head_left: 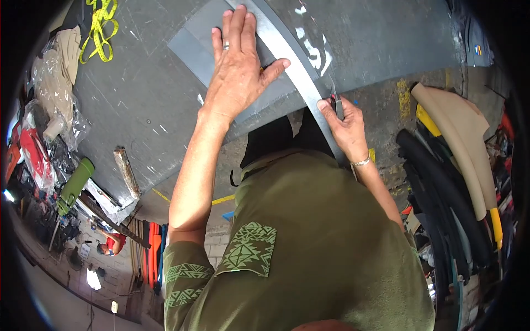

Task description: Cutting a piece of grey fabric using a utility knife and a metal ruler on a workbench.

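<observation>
The left hand [234, 77] lies flat over the grey sheet [190, 48], thumb on the metal ruler [300, 77]; the right hand [350, 129], apart, grips the cutter [338, 106]. Yellow tape [97, 37] lies left of both.

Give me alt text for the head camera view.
A left hand spreads over a gray sheet and metal straightedge; the right hand holds a knife-like tool beside the straightedge. A yellow tape measure lies on the dark worktable.

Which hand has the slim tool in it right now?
The right hand, with the bracelet at its wrist: the slim tool sits in its grip beside the metal strip. The left hand, wearing a ring, is spread out, its thumb on that strip.
</observation>
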`<state>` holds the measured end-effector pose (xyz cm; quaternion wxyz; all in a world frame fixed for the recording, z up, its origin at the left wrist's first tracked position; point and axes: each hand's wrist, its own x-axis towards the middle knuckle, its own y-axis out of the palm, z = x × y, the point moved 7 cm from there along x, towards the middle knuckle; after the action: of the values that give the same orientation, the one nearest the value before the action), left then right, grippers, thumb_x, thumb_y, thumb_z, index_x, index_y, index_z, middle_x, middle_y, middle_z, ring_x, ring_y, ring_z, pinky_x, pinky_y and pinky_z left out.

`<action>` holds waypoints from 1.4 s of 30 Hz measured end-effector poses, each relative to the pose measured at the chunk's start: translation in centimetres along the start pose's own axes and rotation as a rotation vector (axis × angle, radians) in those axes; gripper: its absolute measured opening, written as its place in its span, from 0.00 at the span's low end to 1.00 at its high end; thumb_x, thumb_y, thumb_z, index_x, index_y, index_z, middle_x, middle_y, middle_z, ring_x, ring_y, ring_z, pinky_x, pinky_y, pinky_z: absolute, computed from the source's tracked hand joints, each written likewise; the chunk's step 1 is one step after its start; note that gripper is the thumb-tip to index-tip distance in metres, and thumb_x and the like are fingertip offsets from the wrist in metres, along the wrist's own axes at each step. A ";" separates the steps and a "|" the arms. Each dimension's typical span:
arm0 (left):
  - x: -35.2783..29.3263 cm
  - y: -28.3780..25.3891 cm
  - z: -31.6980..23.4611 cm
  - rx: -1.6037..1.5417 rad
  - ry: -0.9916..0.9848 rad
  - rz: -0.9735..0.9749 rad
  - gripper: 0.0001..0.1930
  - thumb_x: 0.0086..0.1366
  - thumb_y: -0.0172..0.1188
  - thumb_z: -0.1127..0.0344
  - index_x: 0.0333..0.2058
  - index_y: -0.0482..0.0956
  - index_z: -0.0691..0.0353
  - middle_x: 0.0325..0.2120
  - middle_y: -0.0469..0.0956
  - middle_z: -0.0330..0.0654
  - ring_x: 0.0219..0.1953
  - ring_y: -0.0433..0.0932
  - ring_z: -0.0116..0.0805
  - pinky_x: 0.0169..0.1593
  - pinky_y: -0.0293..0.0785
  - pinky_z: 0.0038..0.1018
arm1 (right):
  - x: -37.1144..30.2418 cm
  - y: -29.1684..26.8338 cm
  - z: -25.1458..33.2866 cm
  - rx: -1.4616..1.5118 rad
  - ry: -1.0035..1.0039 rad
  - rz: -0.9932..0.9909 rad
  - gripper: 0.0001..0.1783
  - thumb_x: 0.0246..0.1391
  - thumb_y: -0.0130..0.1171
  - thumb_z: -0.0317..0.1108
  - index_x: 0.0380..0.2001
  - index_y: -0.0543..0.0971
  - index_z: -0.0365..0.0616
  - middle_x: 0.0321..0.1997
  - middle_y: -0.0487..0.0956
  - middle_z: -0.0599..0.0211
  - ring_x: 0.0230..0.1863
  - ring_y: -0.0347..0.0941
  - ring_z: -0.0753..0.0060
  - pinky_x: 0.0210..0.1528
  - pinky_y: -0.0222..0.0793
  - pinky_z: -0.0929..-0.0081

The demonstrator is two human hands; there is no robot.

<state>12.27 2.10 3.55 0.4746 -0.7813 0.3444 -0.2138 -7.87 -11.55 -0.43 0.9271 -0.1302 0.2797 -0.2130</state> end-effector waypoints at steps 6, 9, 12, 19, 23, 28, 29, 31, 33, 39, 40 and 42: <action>0.4 -0.6 -0.8 0.155 -0.027 0.076 0.50 0.64 0.65 0.40 0.67 0.58 0.79 0.72 0.54 0.63 0.76 0.50 0.57 0.76 0.50 0.54 | -0.2 -2.0 3.0 -0.257 -0.022 -0.029 0.19 0.57 0.72 0.43 0.34 0.78 0.38 0.25 0.75 0.59 0.26 0.70 0.65 0.32 0.70 0.69; 0.8 -1.1 -1.0 0.241 -0.041 0.093 0.50 0.62 0.67 0.41 0.67 0.60 0.79 0.70 0.58 0.62 0.75 0.53 0.56 0.75 0.52 0.53 | 0.2 -2.7 6.8 -0.299 -0.148 -0.054 0.19 0.60 0.69 0.38 0.49 0.77 0.39 0.39 0.81 0.52 0.37 0.80 0.55 0.44 0.76 0.64; 1.0 -1.5 -1.1 0.228 -0.077 0.059 0.50 0.59 0.71 0.43 0.66 0.61 0.76 0.69 0.60 0.58 0.74 0.57 0.56 0.75 0.54 0.51 | 1.6 -1.4 10.9 -0.309 -0.319 0.064 0.27 0.67 0.54 0.28 0.68 0.66 0.40 0.60 0.76 0.43 0.60 0.76 0.42 0.63 0.71 0.58; 1.9 -1.2 -1.6 0.212 -0.070 0.085 0.48 0.58 0.74 0.50 0.66 0.61 0.78 0.69 0.60 0.60 0.74 0.56 0.56 0.75 0.54 0.50 | 7.2 3.6 14.8 -0.387 -0.469 0.037 0.29 0.66 0.50 0.24 0.70 0.67 0.50 0.61 0.77 0.45 0.57 0.75 0.37 0.57 0.75 0.52; 1.9 -1.2 -1.3 0.205 -0.059 0.101 0.46 0.58 0.74 0.56 0.66 0.61 0.78 0.71 0.57 0.63 0.75 0.55 0.57 0.75 0.55 0.47 | 8.9 4.5 14.4 -0.464 -0.427 0.016 0.28 0.66 0.50 0.25 0.68 0.68 0.51 0.59 0.78 0.46 0.58 0.76 0.39 0.58 0.75 0.53; 1.8 -1.0 -1.1 0.187 -0.051 0.119 0.46 0.58 0.74 0.57 0.66 0.60 0.78 0.71 0.56 0.64 0.75 0.55 0.57 0.76 0.56 0.46 | 9.0 4.7 14.5 -0.465 -0.531 0.010 0.26 0.66 0.51 0.27 0.67 0.69 0.51 0.49 0.79 0.46 0.41 0.81 0.39 0.45 0.80 0.51; 1.7 -1.0 -1.2 0.185 -0.055 0.116 0.46 0.58 0.74 0.57 0.66 0.60 0.78 0.71 0.55 0.64 0.75 0.55 0.57 0.75 0.56 0.46 | 9.0 4.8 14.5 -0.468 -0.529 0.010 0.26 0.66 0.51 0.27 0.67 0.69 0.51 0.49 0.79 0.46 0.41 0.81 0.39 0.45 0.80 0.51; 1.6 -1.1 -1.2 0.180 -0.058 0.115 0.46 0.58 0.74 0.57 0.66 0.60 0.79 0.71 0.55 0.64 0.75 0.54 0.57 0.75 0.56 0.46 | 8.9 4.8 14.4 -0.485 -0.531 0.008 0.27 0.66 0.51 0.27 0.68 0.68 0.51 0.49 0.79 0.46 0.41 0.82 0.41 0.44 0.81 0.51; 1.6 -1.1 -1.1 0.163 -0.062 0.120 0.47 0.58 0.75 0.58 0.66 0.60 0.79 0.71 0.54 0.64 0.75 0.54 0.57 0.76 0.57 0.46 | 8.9 4.7 14.5 -0.488 -0.527 0.010 0.27 0.66 0.51 0.27 0.67 0.68 0.51 0.49 0.79 0.46 0.41 0.82 0.40 0.45 0.81 0.51; 1.6 -1.2 -1.2 0.168 -0.056 0.121 0.46 0.58 0.75 0.58 0.66 0.60 0.79 0.71 0.54 0.64 0.76 0.53 0.56 0.76 0.56 0.45 | 8.9 4.6 14.7 -0.493 -0.546 0.007 0.27 0.65 0.52 0.26 0.67 0.69 0.50 0.48 0.79 0.46 0.41 0.81 0.40 0.45 0.80 0.51; 1.7 -1.2 -1.1 0.167 -0.056 0.122 0.46 0.58 0.75 0.58 0.66 0.60 0.79 0.71 0.54 0.64 0.76 0.53 0.56 0.76 0.56 0.45 | 9.0 4.6 14.7 -0.499 -0.544 0.013 0.27 0.65 0.52 0.26 0.67 0.69 0.50 0.48 0.79 0.46 0.41 0.81 0.40 0.45 0.80 0.51; 1.6 -1.1 -1.1 0.155 -0.051 0.101 0.46 0.58 0.75 0.57 0.66 0.60 0.79 0.71 0.54 0.64 0.76 0.53 0.56 0.76 0.56 0.45 | 8.9 4.6 14.7 -0.499 -0.542 0.017 0.27 0.65 0.52 0.26 0.67 0.69 0.50 0.48 0.79 0.46 0.41 0.81 0.40 0.44 0.80 0.51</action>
<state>13.03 0.61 5.05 0.5524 -0.7291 0.3536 -0.1956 8.78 -9.90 5.66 0.9090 -0.4015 0.0685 -0.0883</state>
